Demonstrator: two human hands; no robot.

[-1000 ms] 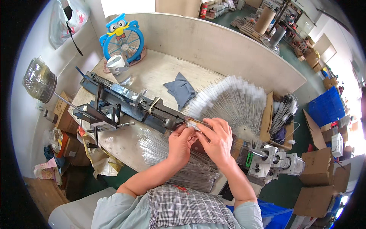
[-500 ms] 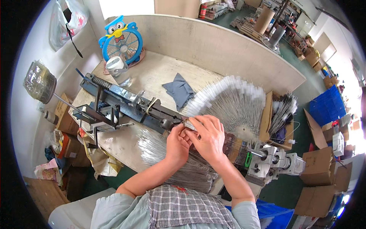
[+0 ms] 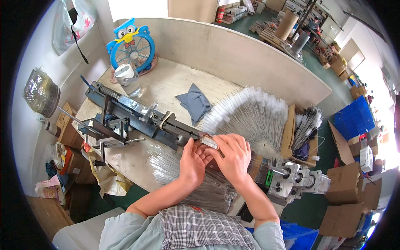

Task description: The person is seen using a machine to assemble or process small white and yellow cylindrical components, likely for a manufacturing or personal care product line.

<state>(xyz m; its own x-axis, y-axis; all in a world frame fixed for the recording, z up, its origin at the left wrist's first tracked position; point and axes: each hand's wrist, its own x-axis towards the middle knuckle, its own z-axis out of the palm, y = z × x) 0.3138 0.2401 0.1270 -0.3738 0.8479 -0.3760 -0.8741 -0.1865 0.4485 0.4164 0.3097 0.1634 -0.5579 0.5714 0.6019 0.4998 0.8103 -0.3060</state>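
At the right-hand end of the long metal machine [image 3: 143, 116], a small pale block [image 3: 209, 142] lies between the person's hands, slanting slightly downward to the right. The right hand [image 3: 232, 157] comes over from the right with its fingers bent and their tips at the block's right end; whether they pinch it or only touch it, I cannot tell. The left hand [image 3: 193, 164] is just below and left of the block, palm turned inward and fingers loosely curled; whether anything sits within them is hidden. Below the machine, partly behind the forearms, lies a thick bundle of thin metal wires [image 3: 210, 193]. Beyond the right hand, many white-tipped wire brushes [image 3: 255, 114] spread in a wide fan, with a cardboard box [image 3: 288, 132] of darker-tipped ones just beside them. A silver clamp-like mechanism [image 3: 298, 181] stands at the table's right edge. Farther back on the pale table [image 3: 171, 73] are a crumpled grey cloth [image 3: 194, 103], a white cup-like container [image 3: 124, 72] and a blue cartoon-faced fan [image 3: 134, 54]. A low partition [image 3: 233, 52] curves behind the table, and a plastic bag [image 3: 79, 29] hangs on the left wall.
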